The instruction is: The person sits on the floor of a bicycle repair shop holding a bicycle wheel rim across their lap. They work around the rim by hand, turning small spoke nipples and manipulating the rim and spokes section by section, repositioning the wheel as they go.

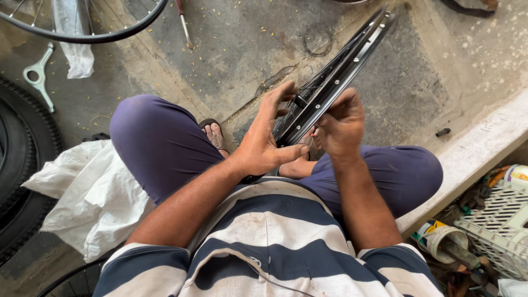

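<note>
We see one concrete floor (247,44) under everything, and one big black tyre (22,159) lying at its left edge. One white sack (93,198) lies crumpled beside the tyre, against our left thigh. One spoked wheel (82,30) sits at the top left, with one white rag (74,38) showing through it.

One black bicycle rim (338,74) stands on edge in front of our knees and runs up and away to the right. Both hands meet at its near end. Our left hand (264,137) is spread wide, fingers straight, its palm pressed flat against the side of the rim. Our right hand (341,124) is curled tight, fingertips pinched on the rim's edge; we cannot tell whether it holds anything smaller.

One white plastic basket (498,225) stands at the lower right past a pale kerb (478,148). One metal wrench (38,74) lies at the left, one screwdriver (184,25) at the top, and one sandal (213,132) shows between our knees.
</note>
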`<state>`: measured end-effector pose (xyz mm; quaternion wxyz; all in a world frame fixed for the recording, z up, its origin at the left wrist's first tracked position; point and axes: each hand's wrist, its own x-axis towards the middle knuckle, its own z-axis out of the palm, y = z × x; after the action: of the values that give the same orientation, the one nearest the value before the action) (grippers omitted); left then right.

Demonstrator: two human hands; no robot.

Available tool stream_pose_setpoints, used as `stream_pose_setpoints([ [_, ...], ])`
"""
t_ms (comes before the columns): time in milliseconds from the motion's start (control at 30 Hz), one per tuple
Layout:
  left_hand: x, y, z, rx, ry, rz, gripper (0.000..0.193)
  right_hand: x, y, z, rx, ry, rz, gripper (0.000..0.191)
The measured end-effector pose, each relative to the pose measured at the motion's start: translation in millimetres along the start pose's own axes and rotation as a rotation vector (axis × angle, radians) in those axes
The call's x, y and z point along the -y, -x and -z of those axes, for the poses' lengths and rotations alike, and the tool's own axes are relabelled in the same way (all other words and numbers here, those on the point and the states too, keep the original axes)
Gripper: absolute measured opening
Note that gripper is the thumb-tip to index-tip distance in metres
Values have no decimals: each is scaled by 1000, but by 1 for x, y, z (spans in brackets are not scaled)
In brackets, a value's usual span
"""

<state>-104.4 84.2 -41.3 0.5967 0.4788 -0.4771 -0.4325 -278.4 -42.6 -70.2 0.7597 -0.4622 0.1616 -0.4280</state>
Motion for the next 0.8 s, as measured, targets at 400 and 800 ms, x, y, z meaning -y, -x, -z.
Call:
stream_pose_setpoints([
  [400, -2, 1, 1, 4, -54, -43, 107, 52, -27, -15, 116, 28, -567, 48],
  [800, -4, 1, 2, -10, -78, -38, 106, 30, -6, -9, 70, 283, -152, 39],
])
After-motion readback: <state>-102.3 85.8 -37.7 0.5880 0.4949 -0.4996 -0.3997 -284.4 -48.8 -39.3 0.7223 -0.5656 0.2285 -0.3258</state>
